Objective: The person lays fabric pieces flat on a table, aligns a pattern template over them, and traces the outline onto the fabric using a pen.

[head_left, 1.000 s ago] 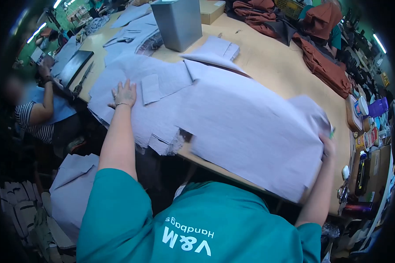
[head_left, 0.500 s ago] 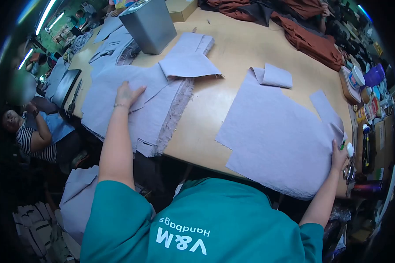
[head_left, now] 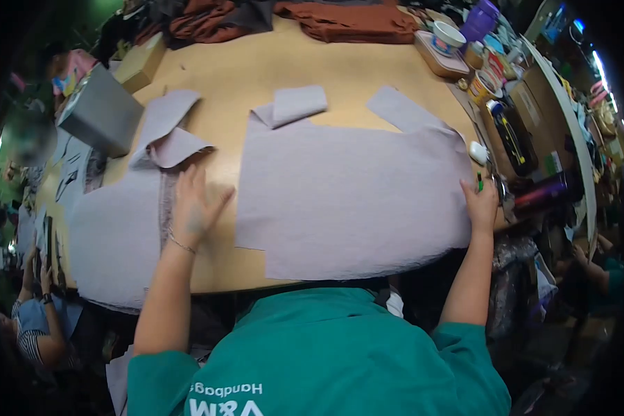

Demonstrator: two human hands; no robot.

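A large pale lilac fabric piece (head_left: 353, 201) lies flat on the table before me, with one top strip folded over and another stretching out at the upper right. My right hand (head_left: 480, 204) is at its right edge, fingers closed round a slim green pen-like tool (head_left: 479, 182) that is mostly hidden. My left hand (head_left: 200, 208) is open, fingers spread, between this piece and a stack of similar lilac fabric (head_left: 114, 229) with frayed edges on the left. A strip of the stack curls up just beyond my left fingertips.
A grey metal block (head_left: 107, 114) stands on the stack's far side, beside a cardboard box (head_left: 140, 62). Rust-brown cloth (head_left: 353, 22) lies along the far edge. At the right are a white rounded object (head_left: 478, 152), tubs and a black tray (head_left: 512, 139). A person (head_left: 38, 333) sits at left.
My view has turned to the right. My left hand has come off the left fabric stack and moved right; my right hand stays at the large piece's right edge.
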